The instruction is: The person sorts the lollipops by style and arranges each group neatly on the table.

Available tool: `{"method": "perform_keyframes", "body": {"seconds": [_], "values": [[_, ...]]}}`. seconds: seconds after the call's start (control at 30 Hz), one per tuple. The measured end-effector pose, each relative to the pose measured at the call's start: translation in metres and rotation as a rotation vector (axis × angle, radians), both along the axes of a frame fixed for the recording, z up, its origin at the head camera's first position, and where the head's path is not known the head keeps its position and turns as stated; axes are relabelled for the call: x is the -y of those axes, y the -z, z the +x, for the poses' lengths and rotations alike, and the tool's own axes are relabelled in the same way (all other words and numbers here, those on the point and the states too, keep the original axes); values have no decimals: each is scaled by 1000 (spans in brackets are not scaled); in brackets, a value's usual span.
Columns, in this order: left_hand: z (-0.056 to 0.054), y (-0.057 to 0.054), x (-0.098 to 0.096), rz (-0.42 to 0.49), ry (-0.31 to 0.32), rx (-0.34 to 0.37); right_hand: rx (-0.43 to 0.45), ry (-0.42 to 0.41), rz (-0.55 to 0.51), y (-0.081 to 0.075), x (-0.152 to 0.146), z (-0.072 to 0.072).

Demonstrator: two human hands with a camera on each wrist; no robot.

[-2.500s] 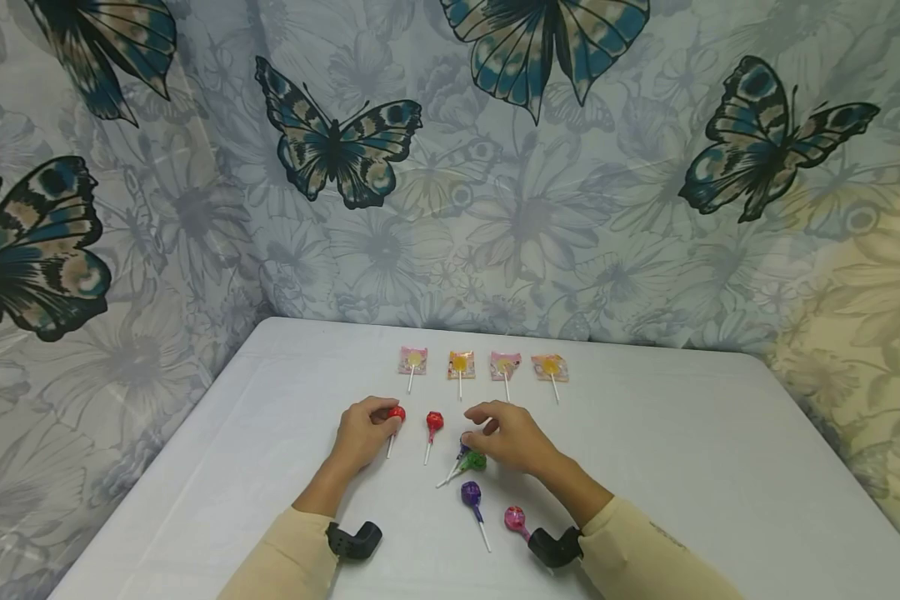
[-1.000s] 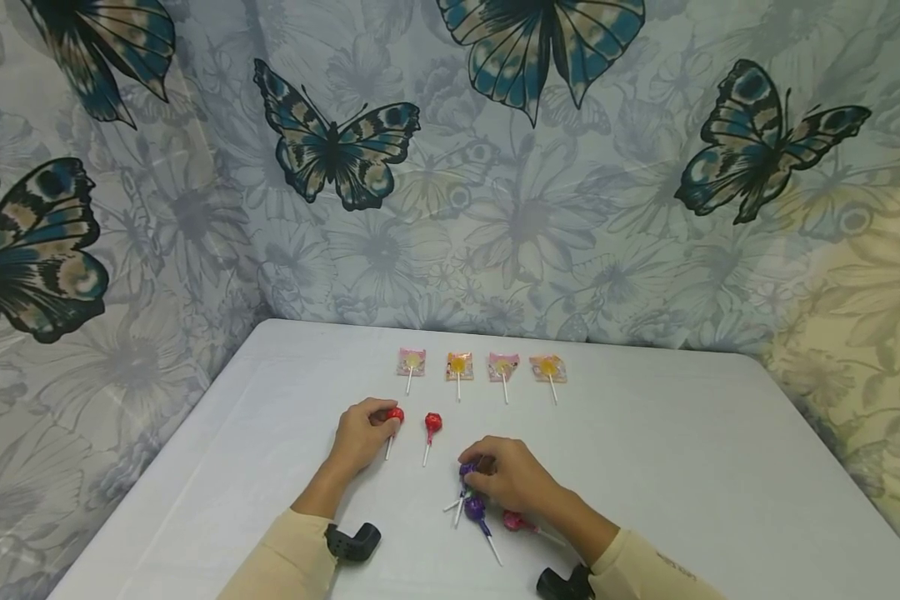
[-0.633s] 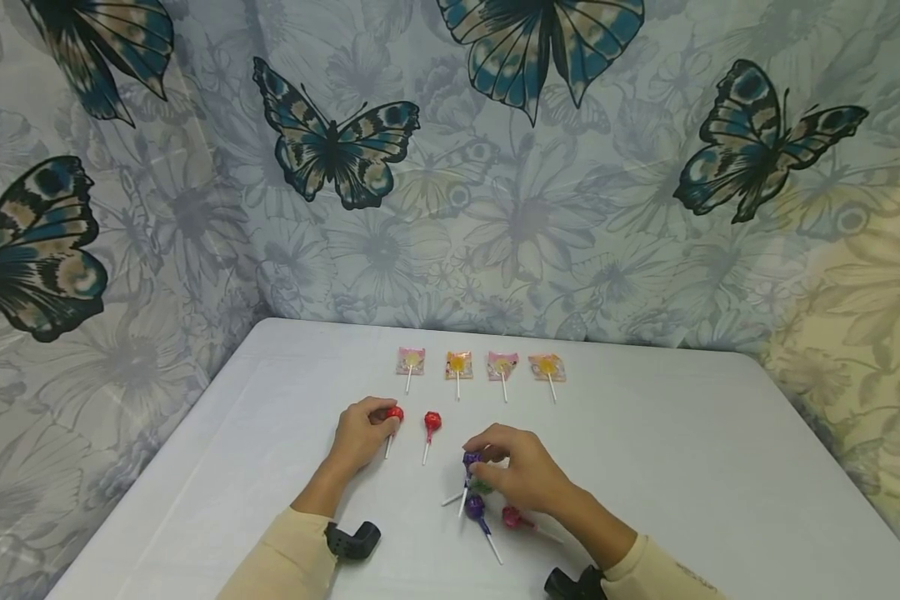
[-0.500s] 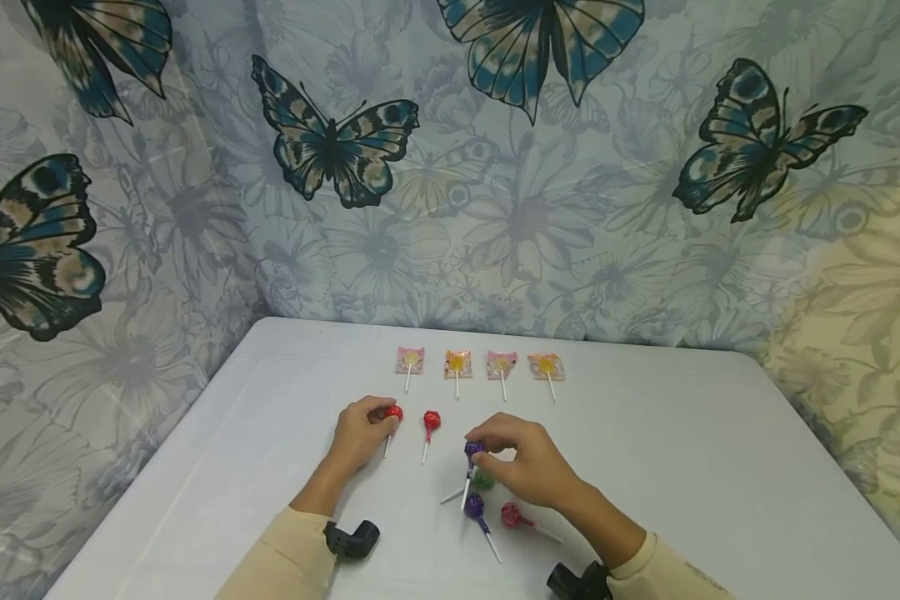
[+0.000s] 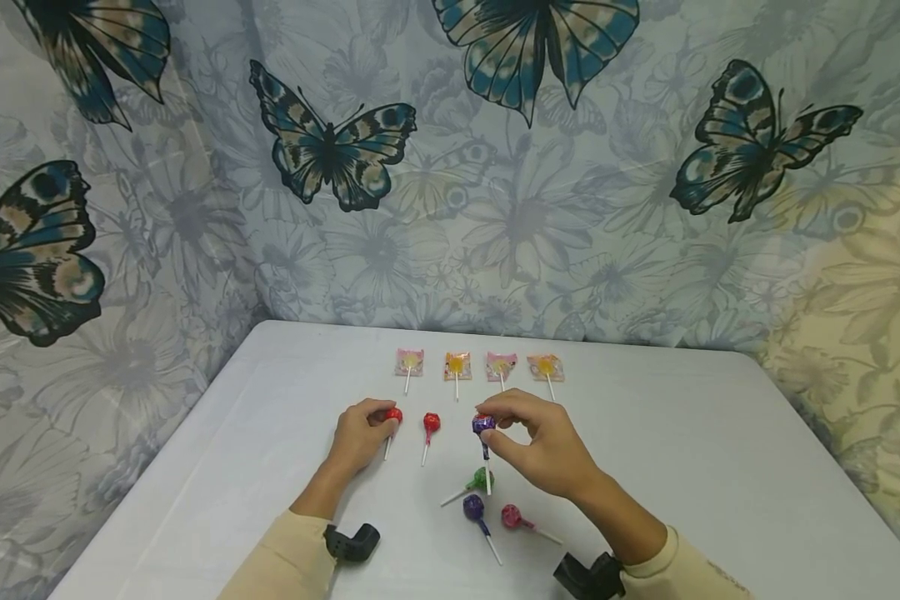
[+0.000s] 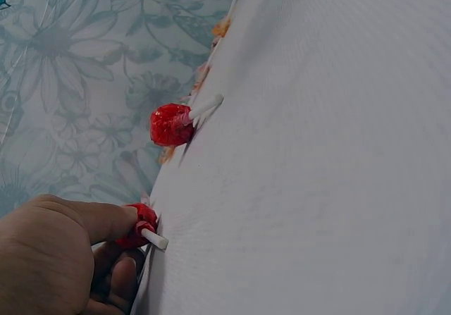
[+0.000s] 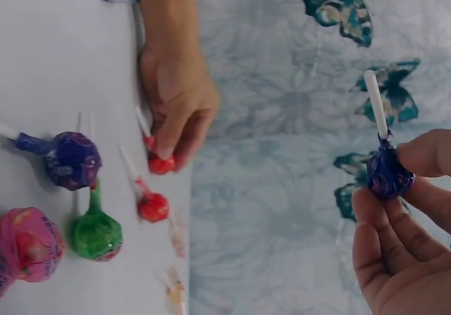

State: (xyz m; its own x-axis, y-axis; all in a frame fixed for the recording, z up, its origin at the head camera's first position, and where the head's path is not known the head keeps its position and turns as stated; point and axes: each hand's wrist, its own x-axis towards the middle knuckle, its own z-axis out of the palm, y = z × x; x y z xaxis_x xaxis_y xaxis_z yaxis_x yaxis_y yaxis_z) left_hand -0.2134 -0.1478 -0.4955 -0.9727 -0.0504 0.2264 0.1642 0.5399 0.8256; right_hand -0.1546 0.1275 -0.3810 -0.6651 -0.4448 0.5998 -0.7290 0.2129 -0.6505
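My left hand (image 5: 360, 433) pinches the head of a red lollipop (image 6: 144, 220) whose white stick points toward me on the table. Just right of it lies a second red lollipop (image 5: 431, 422), touched by neither hand. Between thumb and fingertips my right hand (image 5: 543, 437) holds a purple-blue lollipop (image 7: 390, 174) by its wrapped head, its stick hanging down in the head view. Below that hand lie a green lollipop (image 5: 481, 479), another purple lollipop (image 5: 473, 507) and a pink lollipop (image 5: 512, 517).
A row of flat-wrapped lollipops runs along the back, from a pink packet (image 5: 409, 362) at left to an orange packet (image 5: 546, 367) at right. All lie on a white table (image 5: 682, 467), with butterfly-print cloth (image 5: 525, 208) behind it.
My right hand has picked the purple-blue lollipop off the green one and carried it up and away, level with the red lollipops. My left hand has stayed in place.
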Motion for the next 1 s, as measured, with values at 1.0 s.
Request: {"method": "perform_keyframes", "body": {"seconds": [1.0], "values": [[-3,5,2,10,4,-5,90,73,-4,-3,8,-47]]}}
